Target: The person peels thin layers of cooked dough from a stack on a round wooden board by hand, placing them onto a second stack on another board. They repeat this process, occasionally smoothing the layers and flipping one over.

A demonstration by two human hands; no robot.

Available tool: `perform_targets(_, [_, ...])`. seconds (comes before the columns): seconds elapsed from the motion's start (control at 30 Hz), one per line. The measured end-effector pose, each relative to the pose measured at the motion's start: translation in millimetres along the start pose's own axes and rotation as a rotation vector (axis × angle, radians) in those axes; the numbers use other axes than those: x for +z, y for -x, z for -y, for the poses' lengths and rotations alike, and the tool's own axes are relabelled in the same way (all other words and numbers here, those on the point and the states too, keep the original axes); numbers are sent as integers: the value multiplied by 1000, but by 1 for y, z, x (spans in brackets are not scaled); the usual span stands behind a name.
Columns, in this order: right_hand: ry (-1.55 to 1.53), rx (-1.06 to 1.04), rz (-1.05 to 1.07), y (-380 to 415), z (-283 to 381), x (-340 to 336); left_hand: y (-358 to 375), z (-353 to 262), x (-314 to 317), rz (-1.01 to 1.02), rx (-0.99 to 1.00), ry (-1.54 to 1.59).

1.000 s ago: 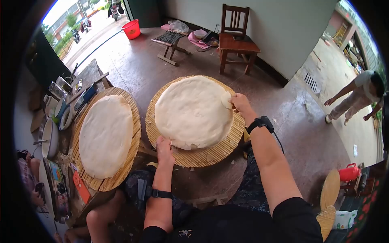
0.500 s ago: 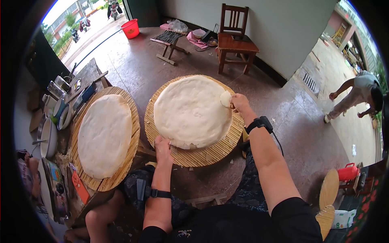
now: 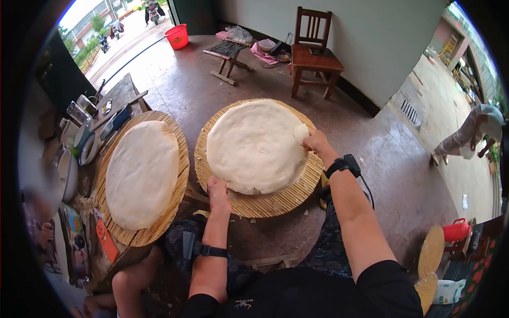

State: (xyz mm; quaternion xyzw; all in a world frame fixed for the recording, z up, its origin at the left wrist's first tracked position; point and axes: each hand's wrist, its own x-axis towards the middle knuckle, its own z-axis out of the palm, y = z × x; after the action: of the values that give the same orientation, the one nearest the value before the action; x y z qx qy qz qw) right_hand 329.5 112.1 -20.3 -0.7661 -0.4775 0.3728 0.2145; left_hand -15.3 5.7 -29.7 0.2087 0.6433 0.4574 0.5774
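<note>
A large, thick, pale dough-like round slab (image 3: 257,146) lies on a round mat of woven canes (image 3: 254,205) in front of me. My right hand (image 3: 316,142), at the slab's right edge, pinches a thin pale rounded piece (image 3: 301,132) that overlaps the slab's surface. My left hand (image 3: 217,193) is at the near left edge of the slab, over the mat, with its fingers curled; what they hold, if anything, is hidden. The slab's near edge is ragged, and small pale flakes lie on the mat close to it.
To my left, a second pale slab (image 3: 142,175) lies on another cane mat (image 3: 177,191) on a cluttered table (image 3: 124,90). A person's bare knee (image 3: 135,275) is beside it. Farther off are a stool (image 3: 228,50), a wooden chair (image 3: 315,55), a red bucket (image 3: 176,37) and a bending person (image 3: 469,130).
The whole view has shifted slightly, with the scene moving to the right. My hands stay at the same places on the slab. The person at the far right has bent lower.
</note>
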Motion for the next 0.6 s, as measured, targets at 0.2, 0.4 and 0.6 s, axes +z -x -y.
perform_targets(0.2, [-126,-156,34,7,-5,0,-1,7,4,-36,75,60])
perform_targets(0.4, [-200,-73,92,22,6,-4,-81,82,-23,97,382,-16])
perform_targets(0.6, [-255,-56,128,27,10,-8,-85,89,-10,-15,484,-3])
